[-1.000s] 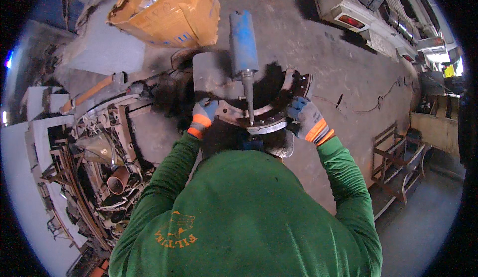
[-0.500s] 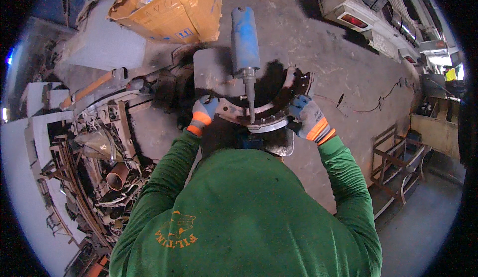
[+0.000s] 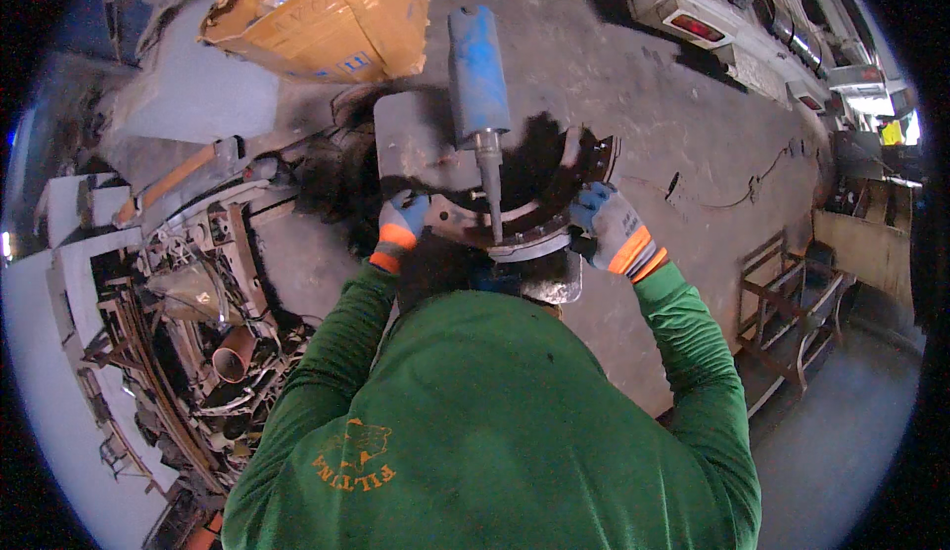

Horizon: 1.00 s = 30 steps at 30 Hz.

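A curved metal brake shoe (image 3: 450,216) with a row of holes lies under the thin punch (image 3: 492,186) of a press with a blue cylinder (image 3: 479,70). The punch tip comes down at the shoe's near edge, by a pale curved lining piece (image 3: 534,245). My left hand (image 3: 403,226), in a grey, blue and orange glove, is closed on the shoe's left end. My right hand (image 3: 616,226), gloved alike, grips the shoe's right side with fingers curled over the rim. The undersides of the shoe and my thumbs are mostly hidden.
An opened cardboard box (image 3: 322,31) stands beyond the press at the left. Scrap metal parts (image 3: 213,293) are heaped on my left. To the right are a metal frame rack (image 3: 787,303), a cable on the floor (image 3: 732,202) and a white vehicle body (image 3: 683,16).
The whole view has shifted slightly, so the press and box appear a little further left. My right hand has edged slightly along the shoe. Both hands still grip it.
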Each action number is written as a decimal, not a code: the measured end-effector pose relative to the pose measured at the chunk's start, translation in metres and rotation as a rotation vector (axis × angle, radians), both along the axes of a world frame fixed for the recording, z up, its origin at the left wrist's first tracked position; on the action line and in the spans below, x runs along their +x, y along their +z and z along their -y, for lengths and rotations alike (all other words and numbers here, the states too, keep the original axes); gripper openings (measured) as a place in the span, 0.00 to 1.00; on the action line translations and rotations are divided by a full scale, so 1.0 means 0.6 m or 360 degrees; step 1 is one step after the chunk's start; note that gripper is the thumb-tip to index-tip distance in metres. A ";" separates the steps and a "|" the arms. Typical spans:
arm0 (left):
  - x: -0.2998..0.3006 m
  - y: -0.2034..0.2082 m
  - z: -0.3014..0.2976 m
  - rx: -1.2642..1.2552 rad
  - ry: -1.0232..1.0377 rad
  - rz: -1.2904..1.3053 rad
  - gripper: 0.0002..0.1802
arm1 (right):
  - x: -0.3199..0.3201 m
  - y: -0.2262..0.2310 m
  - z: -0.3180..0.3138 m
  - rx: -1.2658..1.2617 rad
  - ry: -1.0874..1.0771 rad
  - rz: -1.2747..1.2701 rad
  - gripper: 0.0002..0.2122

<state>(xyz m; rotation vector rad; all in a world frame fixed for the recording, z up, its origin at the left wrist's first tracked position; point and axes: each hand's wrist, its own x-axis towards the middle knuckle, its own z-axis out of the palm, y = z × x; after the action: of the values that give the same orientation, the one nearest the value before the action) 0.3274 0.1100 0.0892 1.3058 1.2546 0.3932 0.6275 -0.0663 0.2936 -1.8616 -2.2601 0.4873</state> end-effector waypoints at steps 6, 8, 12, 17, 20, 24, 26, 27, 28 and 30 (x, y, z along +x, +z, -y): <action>-0.031 -0.146 0.009 -0.0425 0.0496 0.0407 0.14 | 0.052 0.020 -0.006 0.0168 -0.0681 -0.0615 0.25; -0.030 -0.155 0.014 -0.0416 0.0513 0.0452 0.15 | 0.094 -0.005 -0.004 0.0410 -0.1161 -0.1045 0.27; 0.007 -0.024 0.017 -0.0106 0.0360 0.0008 0.16 | 0.163 -0.162 -0.004 0.0188 -0.1698 -0.2201 0.32; 0.000 -0.063 0.033 -0.0070 0.0521 0.0073 0.18 | 0.130 -0.208 -0.050 -0.0244 -0.1281 -0.3482 0.36; -0.002 -0.084 0.029 -0.0026 0.0683 0.0232 0.19 | 0.133 -0.221 -0.061 -0.0276 -0.1101 -0.3784 0.35; -0.020 -0.146 -0.010 0.0067 0.0551 0.0107 0.18 | 0.128 -0.198 -0.085 -0.0305 -0.1370 -0.3599 0.33; 0.005 -0.091 -0.003 0.0189 0.0579 -0.0130 0.18 | 0.116 -0.190 -0.087 -0.0232 -0.1342 -0.3638 0.33; 0.014 -0.061 0.002 0.0277 0.0642 -0.0288 0.18 | 0.111 -0.194 -0.089 -0.0211 -0.1278 -0.3670 0.33; 0.007 -0.063 -0.005 0.0319 0.0583 -0.0224 0.18 | 0.107 -0.195 -0.090 -0.0190 -0.1214 -0.3700 0.32; -0.018 -0.056 -0.015 0.0398 0.0484 -0.0104 0.18 | 0.091 -0.192 -0.082 -0.0102 -0.1315 -0.3569 0.31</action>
<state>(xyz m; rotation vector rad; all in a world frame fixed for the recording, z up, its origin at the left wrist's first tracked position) 0.3164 0.1192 0.0557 1.3459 1.5015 0.7479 0.6820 -0.0168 0.1783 -0.7320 0.0049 1.3127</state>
